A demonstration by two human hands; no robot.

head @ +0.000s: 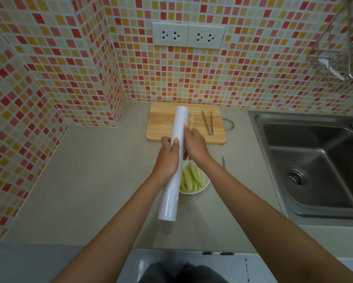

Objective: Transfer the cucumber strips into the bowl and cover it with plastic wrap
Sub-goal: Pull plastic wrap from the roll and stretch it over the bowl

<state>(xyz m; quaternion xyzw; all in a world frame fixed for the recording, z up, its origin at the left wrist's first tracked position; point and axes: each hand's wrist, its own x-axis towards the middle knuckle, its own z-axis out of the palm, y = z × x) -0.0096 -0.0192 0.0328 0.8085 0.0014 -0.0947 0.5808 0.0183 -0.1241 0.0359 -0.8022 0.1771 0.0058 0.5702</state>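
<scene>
A long white roll of plastic wrap (175,160) is held above the counter, pointing away from me. My left hand (167,158) grips its middle from the left. On the roll's right side my right hand (195,145) rests with its fingers against it. Below and to the right of the roll sits a white bowl (204,186) holding several pale green cucumber strips (191,177); the roll and my right wrist hide part of it.
A wooden cutting board (163,127) lies at the back of the counter with metal tongs (208,121) on it. A thin metal blade (224,162) lies right of the bowl. A steel sink (314,164) fills the right side. Tiled walls close the left and back.
</scene>
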